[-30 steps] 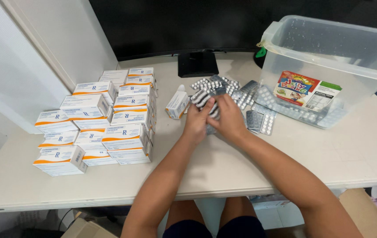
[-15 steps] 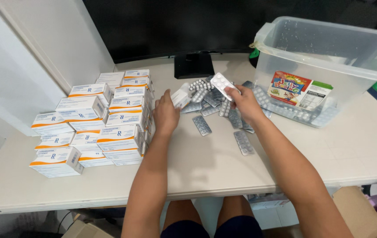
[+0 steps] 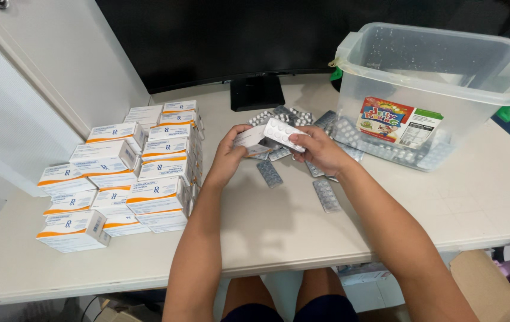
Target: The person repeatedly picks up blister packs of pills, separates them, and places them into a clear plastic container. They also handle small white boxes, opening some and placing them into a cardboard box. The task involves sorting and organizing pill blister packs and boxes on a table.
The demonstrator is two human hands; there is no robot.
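Fingers of my left hand (image 3: 226, 156) are curled around a small white box (image 3: 249, 139), holding it up just above the table (image 3: 267, 220). Those of my right hand (image 3: 320, 150) pinch one end of a silver pill strip (image 3: 283, 133), whose other end lies against the top of the box. Both hands hang in front of the black monitor stand (image 3: 257, 91), over a scatter of loose pill strips (image 3: 294, 116) that lie on the table between the stand and my wrists. Two more strips (image 3: 326, 195) lie on the near side of that scatter, away from the stand. Left of the stand, well apart from my hands, sit stacks of white and orange boxes (image 3: 124, 173). Right of the stand stands a clear plastic tub (image 3: 439, 65) with a coloured label, and more strips show through its wall.
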